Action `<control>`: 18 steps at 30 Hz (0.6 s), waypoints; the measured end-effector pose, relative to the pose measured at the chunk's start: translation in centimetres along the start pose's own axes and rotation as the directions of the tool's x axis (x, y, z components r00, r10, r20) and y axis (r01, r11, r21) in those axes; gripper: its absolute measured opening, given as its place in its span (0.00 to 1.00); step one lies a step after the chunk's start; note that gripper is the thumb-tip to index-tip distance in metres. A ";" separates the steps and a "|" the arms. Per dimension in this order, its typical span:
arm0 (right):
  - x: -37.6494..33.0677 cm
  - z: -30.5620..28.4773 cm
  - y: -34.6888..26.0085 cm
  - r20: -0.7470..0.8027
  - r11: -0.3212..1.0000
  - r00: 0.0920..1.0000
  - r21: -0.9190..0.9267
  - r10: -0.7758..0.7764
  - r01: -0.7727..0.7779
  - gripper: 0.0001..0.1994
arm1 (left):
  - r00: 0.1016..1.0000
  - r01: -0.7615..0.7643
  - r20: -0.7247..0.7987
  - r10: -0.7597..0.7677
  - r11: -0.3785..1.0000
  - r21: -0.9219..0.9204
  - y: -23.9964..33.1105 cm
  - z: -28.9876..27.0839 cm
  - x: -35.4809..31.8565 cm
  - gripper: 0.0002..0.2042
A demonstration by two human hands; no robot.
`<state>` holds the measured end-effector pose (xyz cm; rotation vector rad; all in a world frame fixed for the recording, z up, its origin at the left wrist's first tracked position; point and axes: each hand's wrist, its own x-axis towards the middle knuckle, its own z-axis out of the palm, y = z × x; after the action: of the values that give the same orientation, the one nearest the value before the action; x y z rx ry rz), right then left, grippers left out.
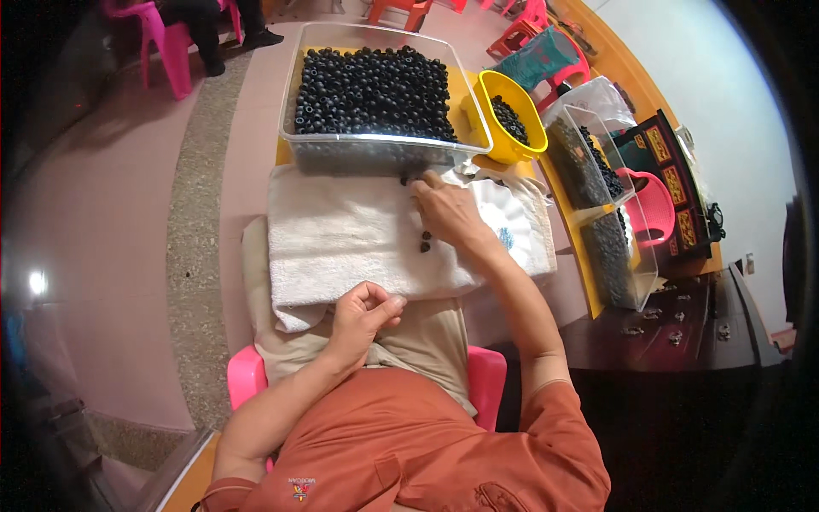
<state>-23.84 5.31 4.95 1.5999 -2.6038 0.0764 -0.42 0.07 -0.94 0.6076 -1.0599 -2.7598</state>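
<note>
A white towel [341, 230] lies across my lap. My left hand [363, 322] is at its near edge, thumb and fingers pressed together; anything between them is too small to make out. Farther off, my right hand [448, 210] rests on the towel's far part with bent, closed fingers pointing down. A small black bead [404, 181] sits right at those fingertips, but I cannot tell whether they grip it. Two more dark beads [426, 241] lie on the towel below that hand. Just beyond stands a clear plastic bin [375, 141] holding a mass of black beads [375, 90].
Right of the bin is a yellow basin [516, 154] with dark beads in it. A white ruffled cloth [508, 218] lies beside my right wrist. Clear containers [627, 273] of dark beads stand farther right, near a pink chair [648, 205]. Another person's legs [205, 34] show at upper left.
</note>
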 end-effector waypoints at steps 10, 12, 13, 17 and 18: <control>0.3 1.2 -1.6 -0.058 0.998 0.997 -0.021 -0.059 0.058 0.06 | 1.000 -0.029 -0.003 0.029 1.000 0.005 0.4 0.1 -0.1 0.05; 0.3 1.2 -1.6 -0.102 0.999 0.994 -0.013 -0.042 0.041 0.05 | 1.000 -0.025 -0.004 0.025 1.000 0.010 0.4 0.2 0.0 0.05; 0.6 1.6 -1.3 -0.085 0.997 0.995 -0.062 -0.045 0.040 0.05 | 1.000 -0.022 -0.005 0.022 1.000 0.015 0.4 0.2 0.0 0.06; 0.8 1.7 -2.4 -0.023 0.992 1.000 -0.129 -0.007 0.004 0.07 | 1.000 -0.027 -0.016 0.027 1.000 0.004 0.0 -0.1 0.1 0.06; 0.8 1.5 -2.9 -0.023 0.992 1.000 -0.126 -0.011 0.009 0.07 | 0.999 -0.028 -0.019 0.028 1.000 -0.005 0.0 -0.1 0.1 0.06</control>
<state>-21.67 3.10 3.57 1.5599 -2.5276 -0.0675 -0.49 0.01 -1.08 0.6112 -1.0483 -2.7266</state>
